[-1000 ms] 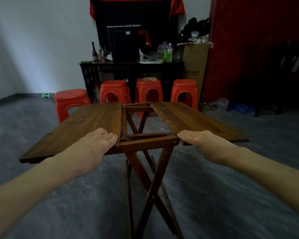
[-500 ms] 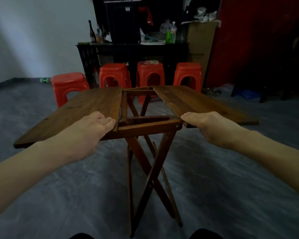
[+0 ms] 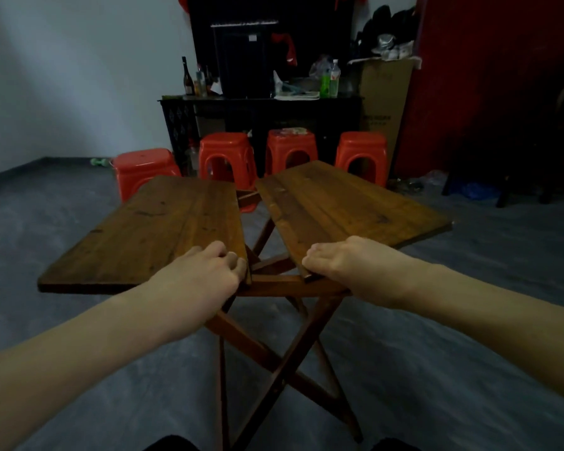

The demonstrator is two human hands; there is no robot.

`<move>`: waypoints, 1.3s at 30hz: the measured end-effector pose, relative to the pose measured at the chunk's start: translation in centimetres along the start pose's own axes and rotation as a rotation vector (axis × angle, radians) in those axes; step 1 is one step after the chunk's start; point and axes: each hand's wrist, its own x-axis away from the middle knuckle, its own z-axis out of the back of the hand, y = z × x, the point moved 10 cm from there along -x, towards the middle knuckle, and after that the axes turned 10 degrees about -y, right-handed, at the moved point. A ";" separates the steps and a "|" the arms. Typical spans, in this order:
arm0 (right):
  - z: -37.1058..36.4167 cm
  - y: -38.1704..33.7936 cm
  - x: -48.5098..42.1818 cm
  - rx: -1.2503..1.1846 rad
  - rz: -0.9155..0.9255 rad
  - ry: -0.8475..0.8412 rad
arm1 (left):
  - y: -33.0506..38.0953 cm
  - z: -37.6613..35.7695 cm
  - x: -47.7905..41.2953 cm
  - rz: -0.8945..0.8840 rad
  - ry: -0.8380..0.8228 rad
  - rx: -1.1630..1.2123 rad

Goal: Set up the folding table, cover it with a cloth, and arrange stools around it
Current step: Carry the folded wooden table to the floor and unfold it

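The left hand (image 3: pixel 202 278) is gripping the left leaf (image 3: pixel 163 229) at its near inner corner. The right hand (image 3: pixel 349 268) is gripping the right leaf (image 3: pixel 345 203) likewise, probably for closing the centre gap.

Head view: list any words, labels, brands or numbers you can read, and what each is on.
No text is legible.
Cardboard box: dark print on its front, too blurred to read.
Plastic bottles: labels too small.
Dark bottle: label too small.
Folding table, red stools: no markings visible.
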 end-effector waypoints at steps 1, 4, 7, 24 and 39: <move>0.2 -0.3 -0.3 0.021 0.005 -0.014 | 0.0 -0.2 0.3 0.005 0.000 0.012; 0.1 -1.1 -0.9 0.064 0.014 -0.070 | -0.4 -0.7 0.8 0.008 0.001 0.018; -0.6 -1.7 -0.7 0.070 0.015 -0.110 | -0.3 -0.9 0.9 0.009 0.002 0.013; -4.5 -4.5 -0.4 0.022 0.039 -0.153 | 1.9 -3.4 2.2 -0.019 -0.062 0.104; -8.7 -6.0 -1.5 -0.048 0.029 -0.140 | 3.9 -8.0 2.7 -0.021 -0.110 0.203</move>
